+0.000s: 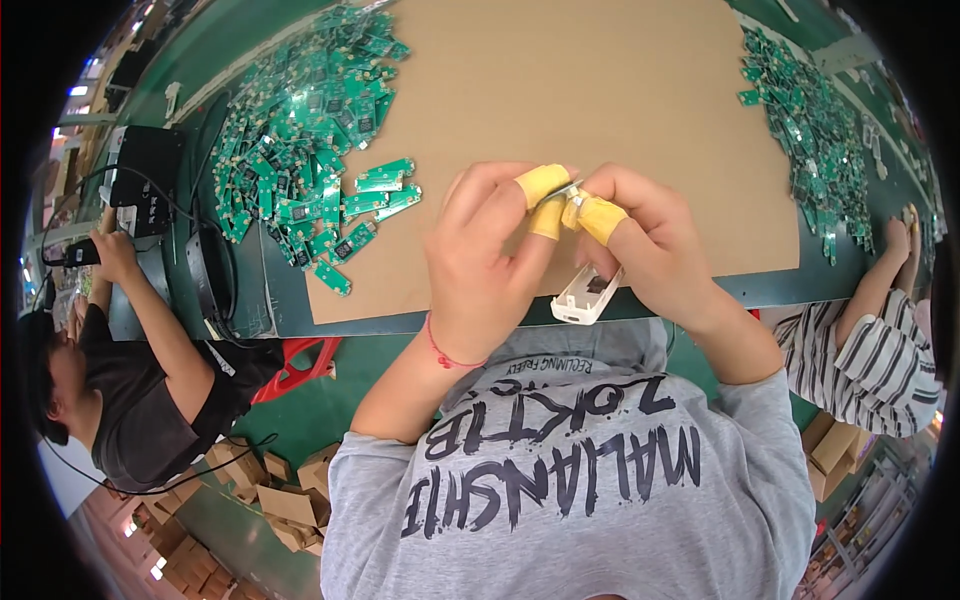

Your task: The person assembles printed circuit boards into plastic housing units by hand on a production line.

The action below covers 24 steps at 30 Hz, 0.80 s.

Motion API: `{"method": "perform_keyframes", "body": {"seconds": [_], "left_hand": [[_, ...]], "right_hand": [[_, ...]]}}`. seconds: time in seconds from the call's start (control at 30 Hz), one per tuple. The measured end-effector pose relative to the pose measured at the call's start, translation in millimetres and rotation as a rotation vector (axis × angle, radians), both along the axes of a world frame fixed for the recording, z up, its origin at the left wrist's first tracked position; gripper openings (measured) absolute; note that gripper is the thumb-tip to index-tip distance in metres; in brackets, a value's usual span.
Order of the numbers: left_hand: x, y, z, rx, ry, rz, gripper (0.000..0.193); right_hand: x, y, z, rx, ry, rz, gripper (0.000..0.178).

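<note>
My left hand point(487, 235), with yellow finger cots on thumb and forefinger, is closed in a pinch on a small thin circuit board point(562, 190), seen nearly edge-on. Close against it, my right hand point(650, 235) also wears yellow cots, and its fingertips meet the board's near end; a small pale bit there is too blurred to name. An open white plastic casing point(586, 297) hangs under my right palm, held by the lower fingers, with a dark patch inside. Both hands are above the near part of a brown cardboard sheet point(560, 90).
A big heap of green circuit boards point(310, 130) lies left of the sheet, another heap point(808, 140) to the right. A black device with cables point(150, 180) stands far left. Co-workers sit on both sides, a bare arm point(160, 310) at left. Cardboard boxes point(290, 505) lie on the floor.
</note>
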State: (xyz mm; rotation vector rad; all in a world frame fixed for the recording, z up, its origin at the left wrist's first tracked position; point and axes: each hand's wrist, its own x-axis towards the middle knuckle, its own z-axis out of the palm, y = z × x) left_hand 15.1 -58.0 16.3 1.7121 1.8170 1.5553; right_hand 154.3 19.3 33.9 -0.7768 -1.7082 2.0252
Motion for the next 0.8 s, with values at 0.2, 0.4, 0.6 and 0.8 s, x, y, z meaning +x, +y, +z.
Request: {"method": "perform_keyframes", "body": {"seconds": [0.2, 0.4, 0.6, 0.8], "left_hand": [[6, 4, -7, 0.187, 0.161, 0.099, 0.030], [12, 4, -10, 0.328, 0.158, 0.157, 0.033], [12, 3, -9, 0.326, 0.216, 0.192, 0.034], [6, 1, -13, 0.321, 0.275, 0.138, 0.031]], "right_hand": [[-2, -7, -6, -0.077, 0.197, -0.032, 0.013], [-3, -19, -3, -0.128, 0.315, -0.041, 0.012], [-2, -18, -2, -0.144, 0.319, -0.020, 0.012], [-3, -18, -6, -0.101, 0.347, -0.028, 0.011]]}}
